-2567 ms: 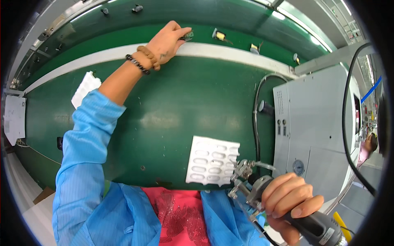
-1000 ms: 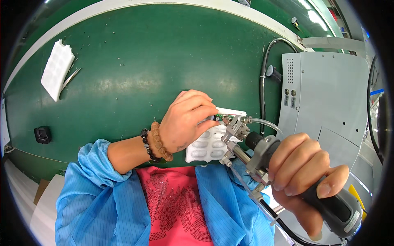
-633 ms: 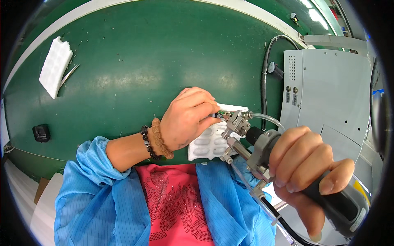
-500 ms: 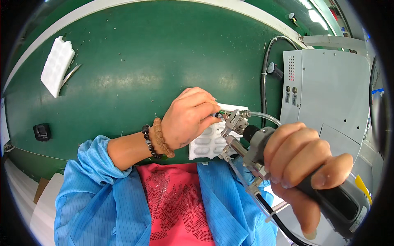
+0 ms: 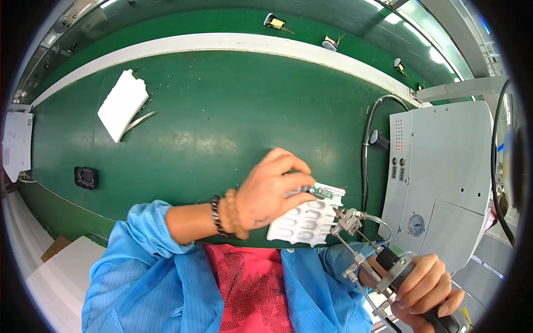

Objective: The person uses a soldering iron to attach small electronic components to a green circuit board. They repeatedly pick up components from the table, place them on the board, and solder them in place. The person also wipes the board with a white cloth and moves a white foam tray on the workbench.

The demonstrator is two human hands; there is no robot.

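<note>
My left hand [image 5: 277, 186] reaches across the front of the bench, thumb and fingers pinched on the left end of a small green circuit board [image 5: 323, 192]. The board is at the far edge of a white molded tray [image 5: 302, 223] with rows of oval hollows. At the lower right my right hand [image 5: 427, 288] is wrapped round a black-and-grey pistol-like hand tool [image 5: 398, 272]. Its metal nozzle head [image 5: 348, 221] points toward the tray's right edge, apart from the board. A clear hose [image 5: 383, 223] loops off this head.
A grey machine [image 5: 438, 166] with a gauge stands on the right, a black cable [image 5: 365, 150] beside it. White foam [image 5: 123, 105] and tweezers [image 5: 141, 120] lie at far left, a black square part [image 5: 86, 177] nearer. Small wired parts [image 5: 276, 23] sit beyond the white ledge [image 5: 222, 41].
The tool has drawn back from the board, down and to the right, with my right hand. My left hand still pinches the board. The whole view has shifted, showing more beyond the ledge.
</note>
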